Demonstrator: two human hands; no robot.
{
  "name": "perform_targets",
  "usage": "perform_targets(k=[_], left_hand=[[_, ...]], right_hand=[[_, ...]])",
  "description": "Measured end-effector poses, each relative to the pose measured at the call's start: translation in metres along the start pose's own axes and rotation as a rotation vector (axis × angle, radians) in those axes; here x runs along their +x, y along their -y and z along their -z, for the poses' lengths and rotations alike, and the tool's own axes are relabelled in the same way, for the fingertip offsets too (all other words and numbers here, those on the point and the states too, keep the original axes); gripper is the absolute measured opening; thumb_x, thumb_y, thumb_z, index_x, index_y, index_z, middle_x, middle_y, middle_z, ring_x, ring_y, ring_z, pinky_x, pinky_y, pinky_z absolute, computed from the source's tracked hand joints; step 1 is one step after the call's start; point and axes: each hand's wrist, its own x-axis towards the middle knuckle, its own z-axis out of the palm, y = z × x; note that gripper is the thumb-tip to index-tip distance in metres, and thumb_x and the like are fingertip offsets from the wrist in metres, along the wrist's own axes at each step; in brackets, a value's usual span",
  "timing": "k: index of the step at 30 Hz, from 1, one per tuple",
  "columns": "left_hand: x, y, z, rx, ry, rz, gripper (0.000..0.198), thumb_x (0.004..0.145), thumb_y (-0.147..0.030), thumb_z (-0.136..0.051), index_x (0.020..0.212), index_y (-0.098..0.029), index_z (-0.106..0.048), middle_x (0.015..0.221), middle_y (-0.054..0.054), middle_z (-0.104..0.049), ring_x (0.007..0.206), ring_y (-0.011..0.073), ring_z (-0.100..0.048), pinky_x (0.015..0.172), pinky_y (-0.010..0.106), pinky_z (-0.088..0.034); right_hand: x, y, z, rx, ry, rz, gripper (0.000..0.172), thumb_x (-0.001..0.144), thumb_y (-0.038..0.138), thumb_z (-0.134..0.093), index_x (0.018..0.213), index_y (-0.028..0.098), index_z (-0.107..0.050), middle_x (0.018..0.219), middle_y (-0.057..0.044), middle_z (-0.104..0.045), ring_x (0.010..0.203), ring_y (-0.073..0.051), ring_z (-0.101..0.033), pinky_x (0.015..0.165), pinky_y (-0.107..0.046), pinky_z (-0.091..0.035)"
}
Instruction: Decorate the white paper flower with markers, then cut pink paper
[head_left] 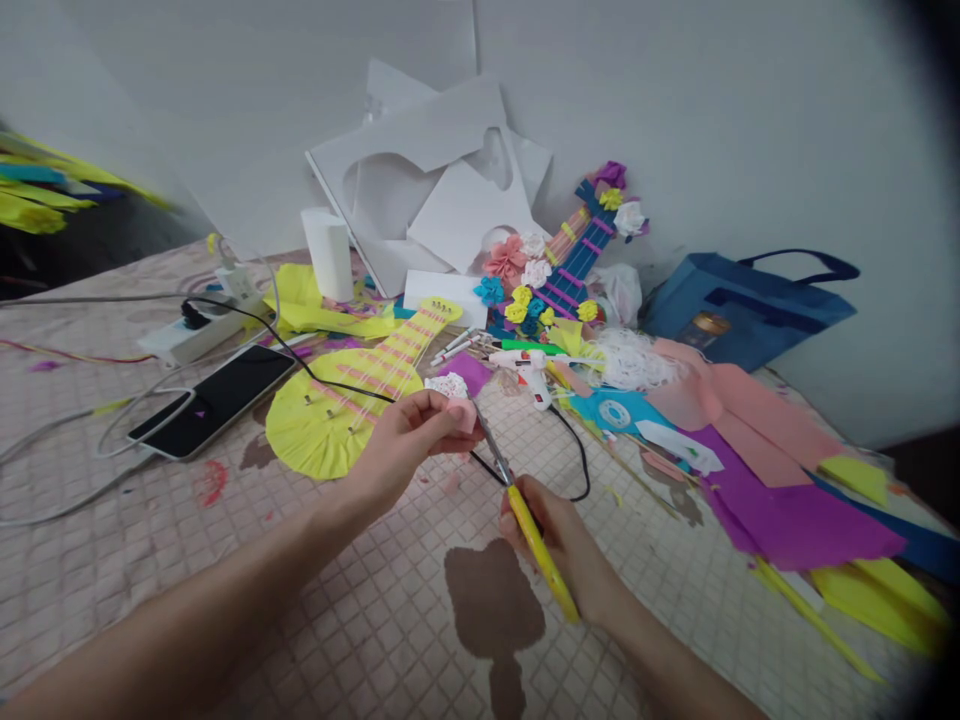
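Note:
Between the fingers of my left hand is a small piece of pink paper, pinched near the middle of the view. My right hand is closed around yellow-handled scissors, whose metal blades reach up to the edge of the pink paper. Whether the blades are parted is hard to make out. Just beyond my left hand lies a yellow paper guitar with pink strips and strings. A white crumpled bit shows right behind the pink paper.
A white glue gun with a black cord lies beyond my hands. A phone and a power strip are at left. Pink and purple paper sheets spread at right, before a blue bag. A flower-decorated blue guitar leans at the back.

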Motion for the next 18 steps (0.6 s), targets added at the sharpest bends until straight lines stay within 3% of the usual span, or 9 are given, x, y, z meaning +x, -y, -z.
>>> perform_targets(k=[13, 18], left_hand=[[0.0025, -0.0053, 0.0024, 0.024, 0.006, 0.024, 0.020, 0.076, -0.031, -0.071, 0.074, -0.016, -0.058, 0.077, 0.002, -0.071, 0.076, 0.0162, -0.070, 0.078, 0.031, -0.057], [0.0036, -0.0071, 0.0040, 0.036, 0.018, 0.028, 0.018, 0.075, -0.027, -0.072, 0.075, -0.017, -0.057, 0.077, 0.001, -0.071, 0.075, 0.0155, -0.071, 0.076, 0.028, -0.057]], right_hand=[[-0.0014, 0.0047, 0.0012, 0.007, 0.024, -0.049, 0.019, 0.078, 0.029, -0.056, 0.071, 0.021, -0.040, 0.061, 0.005, -0.041, 0.054, -0.008, -0.035, 0.049, -0.022, -0.030], [-0.0019, 0.0102, 0.0016, 0.061, 0.078, -0.094, 0.023, 0.078, 0.037, -0.054, 0.070, 0.022, -0.038, 0.058, 0.007, -0.038, 0.047, -0.007, -0.034, 0.043, -0.021, -0.029]])
